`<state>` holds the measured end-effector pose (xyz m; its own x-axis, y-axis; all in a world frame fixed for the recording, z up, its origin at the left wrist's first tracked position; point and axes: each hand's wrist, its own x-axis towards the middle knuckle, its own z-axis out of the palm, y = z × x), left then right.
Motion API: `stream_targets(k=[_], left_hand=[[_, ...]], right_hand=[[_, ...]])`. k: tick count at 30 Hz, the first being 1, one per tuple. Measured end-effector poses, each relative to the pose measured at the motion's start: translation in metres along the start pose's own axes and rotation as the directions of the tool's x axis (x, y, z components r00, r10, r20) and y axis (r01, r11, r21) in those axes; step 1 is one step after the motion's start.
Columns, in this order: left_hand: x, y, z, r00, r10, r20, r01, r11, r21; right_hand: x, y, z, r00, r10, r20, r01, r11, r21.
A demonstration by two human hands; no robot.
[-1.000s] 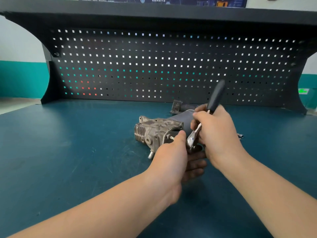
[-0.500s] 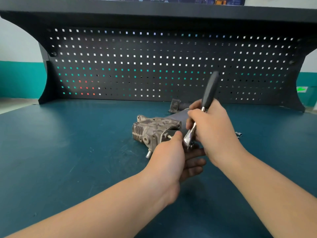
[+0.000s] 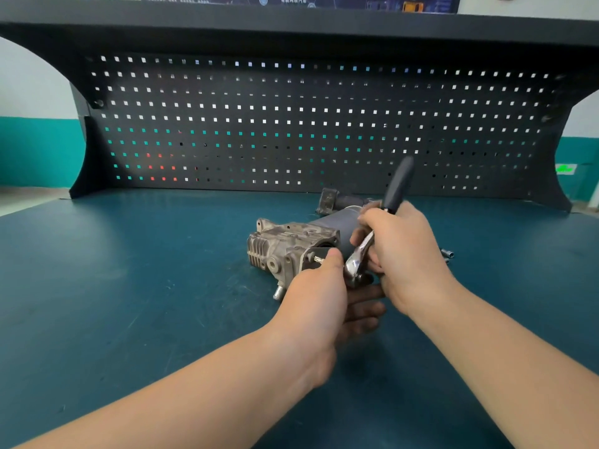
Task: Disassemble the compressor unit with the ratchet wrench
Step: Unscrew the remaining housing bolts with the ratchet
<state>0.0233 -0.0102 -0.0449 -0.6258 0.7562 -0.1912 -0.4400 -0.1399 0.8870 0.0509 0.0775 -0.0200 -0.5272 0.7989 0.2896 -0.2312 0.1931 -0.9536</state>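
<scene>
My right hand (image 3: 405, 254) grips the ratchet wrench (image 3: 359, 257) — left hand (image 3: 319, 296) holds the compressor unit (image 3: 285, 246); poster (image 3: 291, 0) lettering overhead unreadable.

We swung the ratchet wrench (image 3: 372, 241): a second ago its black handle leaned well to the right, half a second ago it stood a bit more upright, now it's about the same tilt, top toward the pegboard. Right hand (image 3: 402, 254) moved with it, wrapped round the shank just under the grip. Wrench head shifted slightly left, closer to the left hand (image 3: 319, 299) thumb at the compressor unit (image 3: 285, 247) bracket. Whole view also drifted slightly; desk contents unmoved.
</scene>
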Motion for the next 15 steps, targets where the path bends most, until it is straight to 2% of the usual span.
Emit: stream_targets(k=[2, 4, 6, 8, 9, 11, 15], left_hand=[[0.000, 0.001, -0.001, 1.000, 0.005, 0.019, -0.004, 1.000, -0.014], [0.000, 0.000, -0.003, 0.998, 0.031, 0.050, -0.031, 0.999, -0.010], [-0.001, -0.001, -0.006, 0.993, 0.066, 0.093, -0.067, 0.998, 0.005], [-0.003, 0.000, -0.008, 0.989, 0.074, 0.130, -0.075, 0.997, 0.003], [-0.003, 0.000, -0.008, 0.987, 0.075, 0.139, -0.076, 0.997, 0.006], [-0.002, 0.000, -0.007, 0.989, 0.078, 0.125, -0.081, 0.996, 0.026], [0.000, 0.000, -0.003, 0.998, 0.049, 0.037, -0.050, 0.998, 0.033]], right_hand=[[-0.008, -0.003, 0.000, 0.967, -0.250, 0.048, 0.254, 0.957, -0.138], [-0.019, -0.006, 0.001, 0.860, -0.478, 0.178, 0.509, 0.826, -0.241], [-0.028, -0.006, 0.002, 0.727, -0.585, 0.359, 0.686, 0.644, -0.339], [-0.031, -0.007, 0.002, 0.651, -0.592, 0.475, 0.759, 0.510, -0.405], [-0.030, -0.007, 0.002, 0.646, -0.588, 0.487, 0.763, 0.502, -0.407], [-0.029, -0.007, 0.002, 0.693, -0.572, 0.439, 0.719, 0.586, -0.373], [-0.019, -0.008, 0.002, 0.890, -0.405, 0.209, 0.451, 0.848, -0.278]])
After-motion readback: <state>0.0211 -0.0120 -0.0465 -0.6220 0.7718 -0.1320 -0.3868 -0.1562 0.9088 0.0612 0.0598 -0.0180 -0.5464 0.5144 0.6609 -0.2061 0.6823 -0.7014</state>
